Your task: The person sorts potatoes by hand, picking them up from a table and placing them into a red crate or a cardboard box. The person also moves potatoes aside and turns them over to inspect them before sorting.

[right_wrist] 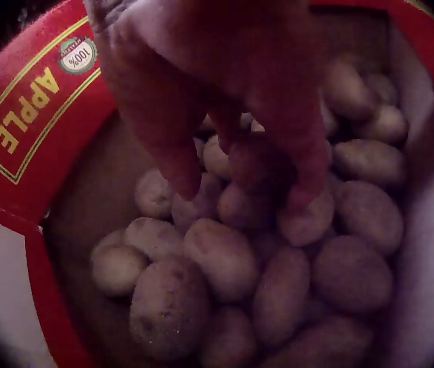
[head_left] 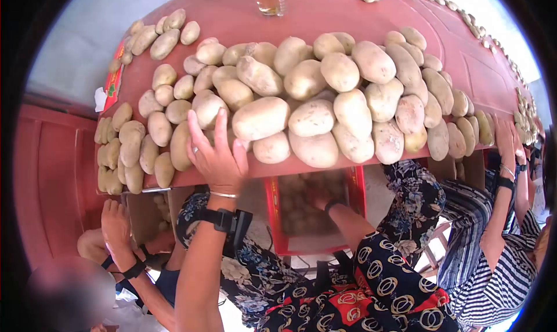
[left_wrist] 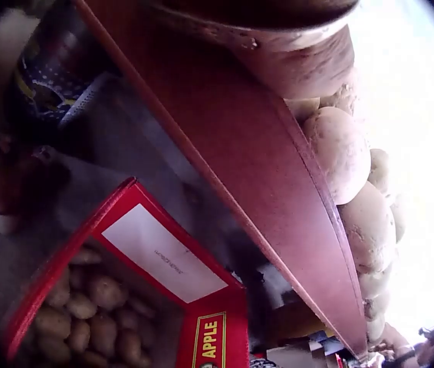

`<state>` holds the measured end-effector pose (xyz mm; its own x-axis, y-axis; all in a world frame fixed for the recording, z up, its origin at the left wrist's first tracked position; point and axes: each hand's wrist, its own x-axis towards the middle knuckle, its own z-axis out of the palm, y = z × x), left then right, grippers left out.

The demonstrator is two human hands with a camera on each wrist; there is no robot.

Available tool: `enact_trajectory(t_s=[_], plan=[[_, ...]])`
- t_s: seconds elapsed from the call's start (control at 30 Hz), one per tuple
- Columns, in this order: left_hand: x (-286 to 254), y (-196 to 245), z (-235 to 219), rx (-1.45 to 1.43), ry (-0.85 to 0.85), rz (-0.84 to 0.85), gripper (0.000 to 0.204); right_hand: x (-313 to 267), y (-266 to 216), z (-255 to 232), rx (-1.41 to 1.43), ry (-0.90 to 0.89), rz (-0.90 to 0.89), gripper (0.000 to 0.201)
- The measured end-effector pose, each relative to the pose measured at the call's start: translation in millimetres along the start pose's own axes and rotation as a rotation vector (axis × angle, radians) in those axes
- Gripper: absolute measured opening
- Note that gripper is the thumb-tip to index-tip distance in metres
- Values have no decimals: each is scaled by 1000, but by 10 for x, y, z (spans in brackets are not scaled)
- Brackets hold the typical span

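Note:
A long heap of potatoes (head_left: pixel 261 114) lies along the near side of the red table (head_left: pixel 255 172). My left hand (head_left: pixel 219 161) rests on the heap's front edge with its fingers spread and stretched over the potatoes. Below the table's edge, my right hand (right_wrist: pixel 217 69) reaches down into a red cardboard box (right_wrist: pixel 41 107). Thumb and fingers point downward, spread apart, among loose potatoes (right_wrist: pixel 221 261). One fingertip touches a potato (right_wrist: pixel 307 221), and a darker potato (right_wrist: pixel 259 165) lies in the shadow between thumb and fingers. The palm is hidden.
A glass mug (head_left: pixel 268 0) of amber liquid stands at the table's back. Smaller potato groups (head_left: pixel 165 39) lie at the left. Other people sit on both sides, one hand (head_left: pixel 116 222) at the left and another hand (head_left: pixel 506 140) at the right edge. Another box (head_left: pixel 142 216) stands below left.

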<state>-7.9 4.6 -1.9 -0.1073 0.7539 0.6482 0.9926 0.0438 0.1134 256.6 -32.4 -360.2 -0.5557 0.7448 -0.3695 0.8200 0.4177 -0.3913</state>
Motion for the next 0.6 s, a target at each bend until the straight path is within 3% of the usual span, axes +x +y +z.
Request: enact_trajectory(t_s=[0.03, 0.07, 0.1, 0.17, 0.2, 0.27, 0.37, 0.4, 0.47, 0.5, 0.57, 0.6], plan=[[-3, 3, -2, 10, 1, 3, 57, 124, 227, 506, 146, 215, 101, 32], [2, 8, -15, 9, -9, 1, 57, 404, 105, 1050, 292, 429, 201, 33], [7, -2, -19, 17, -8, 8, 56, 176, 207, 594, 291, 435, 190, 33], [0, 6, -21, 28, -1, 12, 56, 192, -325, -396, -110, -410, 95, 38], [0, 20, -26, 26, -6, 4, 55, 158, -285, -354, -113, -403, 88, 38], [20, 24, -24, 22, 4, -7, 55, 23, -101, -271, 217, -91, 7, 27], [13, 22, -50, 10, 1, -13, 54, -42, -363, -600, 9, -156, -159, 30], [15, 27, -58, 11, -18, -33, 54, -141, -613, -962, 3, -149, -158, 30], [12, 82, -50, -10, -28, -59, 54, -429, -1097, -1922, 587, -379, -191, 36], [11, 77, -56, -20, -27, -57, 54, -523, -1205, -2166, 574, -372, -183, 36], [-8, 55, -38, -13, -13, -57, 55, -656, -1437, -2556, 772, -444, -359, 37], [-8, 34, -45, -7, -4, -58, 55, -762, -1563, -2859, 756, -342, -469, 35]])
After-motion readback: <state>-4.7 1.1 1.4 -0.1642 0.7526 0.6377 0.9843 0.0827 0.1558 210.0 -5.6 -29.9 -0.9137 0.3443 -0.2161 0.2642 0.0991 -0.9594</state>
